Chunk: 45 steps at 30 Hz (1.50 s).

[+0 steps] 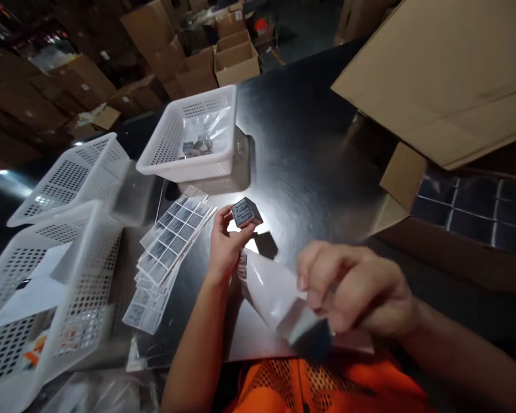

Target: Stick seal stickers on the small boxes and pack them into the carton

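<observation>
Presently, left hand pinches one small dark labelled box; right hand, blurred, pinches one white sheet. Three white perforated baskets counted. Label writing unreadable.

— What stands on the dark, glossy metal table?
— Three white perforated plastic baskets: one holding small dark packets in clear film, one tipped beside it, one near the left edge with white paper inside
— And at the right?
— A large open brown cardboard box showing rows of dark glossy packs; more brown cartons lie stacked behind the table
</observation>
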Tool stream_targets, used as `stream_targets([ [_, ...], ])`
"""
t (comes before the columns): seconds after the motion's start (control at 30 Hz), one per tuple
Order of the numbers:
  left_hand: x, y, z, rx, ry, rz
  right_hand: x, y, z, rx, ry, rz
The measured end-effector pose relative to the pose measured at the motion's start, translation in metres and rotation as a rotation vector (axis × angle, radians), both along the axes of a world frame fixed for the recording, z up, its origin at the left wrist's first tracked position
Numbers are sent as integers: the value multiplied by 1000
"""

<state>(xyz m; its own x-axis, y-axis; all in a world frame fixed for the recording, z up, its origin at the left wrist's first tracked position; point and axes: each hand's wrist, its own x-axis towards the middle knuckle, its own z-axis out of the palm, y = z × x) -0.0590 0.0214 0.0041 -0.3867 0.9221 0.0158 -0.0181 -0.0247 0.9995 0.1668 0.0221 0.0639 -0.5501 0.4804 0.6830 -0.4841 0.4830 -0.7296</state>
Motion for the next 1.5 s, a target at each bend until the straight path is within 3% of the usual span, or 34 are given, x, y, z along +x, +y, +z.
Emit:
stream_targets([
  [0.07, 7, -6, 6, 44, -16, -102, 5, 6, 1, -318, 107, -166],
  [0.13, 14, -12, 10, 69, -9, -205, 7, 13, -1, -578, 83, -300],
  [0.2, 20, -17, 13, 77, -16, -298, 6, 17, -4, -745, -28, -305],
  [0.27, 24, -20, 14, 62, -27, -370, 4, 18, -5, -816, -147, -258],
  [0.4, 26, -20, 11, 58, -42, -416, 2, 13, -4, -861, -204, -209],
  [0.63, 22, -17, 5, 169, -20, -447, 1, 12, -5, -885, -292, -275],
  [0.97, 19, -20, 7, 60, -38, -477, 0, 11, -4, -896, -308, -307],
  [1.5, 21, -21, 8, 74, -58, -463, -2, 11, -2, -894, -329, -339],
])
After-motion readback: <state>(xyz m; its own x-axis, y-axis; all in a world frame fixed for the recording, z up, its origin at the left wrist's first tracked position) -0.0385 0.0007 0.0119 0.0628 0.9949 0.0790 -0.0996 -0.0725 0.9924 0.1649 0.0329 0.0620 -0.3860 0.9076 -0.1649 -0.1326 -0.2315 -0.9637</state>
